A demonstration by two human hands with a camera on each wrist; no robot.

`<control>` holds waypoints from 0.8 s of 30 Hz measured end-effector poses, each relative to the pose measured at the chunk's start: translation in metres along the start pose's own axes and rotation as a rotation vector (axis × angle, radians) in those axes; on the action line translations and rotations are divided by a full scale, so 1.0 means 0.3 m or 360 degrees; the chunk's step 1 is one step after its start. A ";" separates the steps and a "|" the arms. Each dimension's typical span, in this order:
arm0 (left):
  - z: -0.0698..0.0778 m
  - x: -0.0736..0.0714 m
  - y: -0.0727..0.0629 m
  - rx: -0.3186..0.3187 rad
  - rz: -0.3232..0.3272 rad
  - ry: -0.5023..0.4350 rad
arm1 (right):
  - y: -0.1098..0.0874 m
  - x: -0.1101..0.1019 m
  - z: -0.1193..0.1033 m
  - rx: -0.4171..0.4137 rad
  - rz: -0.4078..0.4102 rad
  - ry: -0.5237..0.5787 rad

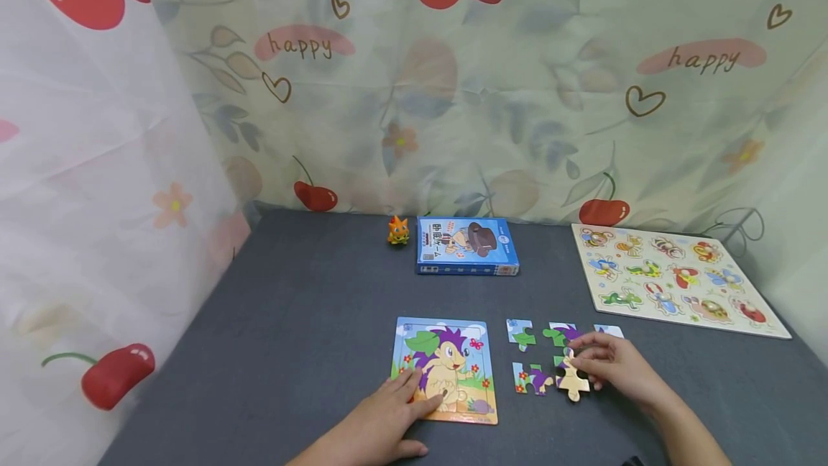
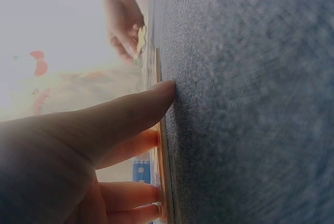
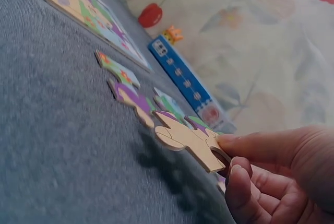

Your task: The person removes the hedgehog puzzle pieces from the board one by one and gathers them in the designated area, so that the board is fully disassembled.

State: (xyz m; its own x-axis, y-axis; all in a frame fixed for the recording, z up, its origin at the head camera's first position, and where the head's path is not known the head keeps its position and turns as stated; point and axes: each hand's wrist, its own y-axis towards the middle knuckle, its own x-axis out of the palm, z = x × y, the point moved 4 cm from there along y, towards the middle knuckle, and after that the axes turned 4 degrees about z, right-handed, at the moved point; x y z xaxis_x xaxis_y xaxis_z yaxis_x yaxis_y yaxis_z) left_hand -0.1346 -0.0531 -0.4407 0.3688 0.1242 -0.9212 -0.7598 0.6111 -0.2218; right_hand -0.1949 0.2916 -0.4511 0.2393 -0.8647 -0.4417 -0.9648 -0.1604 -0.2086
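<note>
My left hand (image 1: 387, 414) rests with its fingers spread on the lower left of a square hedgehog puzzle board (image 1: 489, 358), thumb on the table beside its near edge. The left wrist view shows the fingertips touching the board's surface and edge. To the right, my right hand (image 1: 614, 367) pinches a tan jigsaw piece (image 3: 190, 143) between thumb and fingers, and a shadow lies on the table under it. Around that piece lie other loose jigsaw pieces: a blue and green one (image 1: 520, 334), a purple and green one (image 1: 561, 334), one with flowers (image 1: 530, 378) and a blue one (image 1: 609, 330) partly behind my fingers.
A blue game box (image 1: 467, 246) stands toward the back, with a small orange figurine (image 1: 398, 230) left of it. At the right lies a white board with insect pictures (image 1: 679, 275). Behind the dark table (image 1: 304, 308) hangs a printed curtain (image 1: 479, 113).
</note>
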 end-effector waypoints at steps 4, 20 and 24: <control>0.000 -0.001 -0.001 0.0001 0.0004 -0.0004 | -0.008 -0.013 0.020 0.0055 0.0013 -0.0017; 0.000 -0.001 -0.004 0.0014 -0.0004 0.0000 | -0.013 -0.010 0.040 -0.0055 0.0074 -0.0055; -0.001 -0.001 -0.004 -0.0001 -0.0015 -0.0011 | -0.012 -0.016 0.042 -0.0085 0.0040 -0.0050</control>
State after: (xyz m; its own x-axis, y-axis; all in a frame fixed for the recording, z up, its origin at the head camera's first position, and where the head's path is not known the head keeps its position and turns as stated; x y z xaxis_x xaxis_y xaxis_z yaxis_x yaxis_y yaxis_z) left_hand -0.1341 -0.0539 -0.4402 0.3798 0.1240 -0.9167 -0.7566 0.6118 -0.2306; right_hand -0.1913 0.3024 -0.4593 0.2175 -0.8536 -0.4734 -0.9747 -0.1648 -0.1507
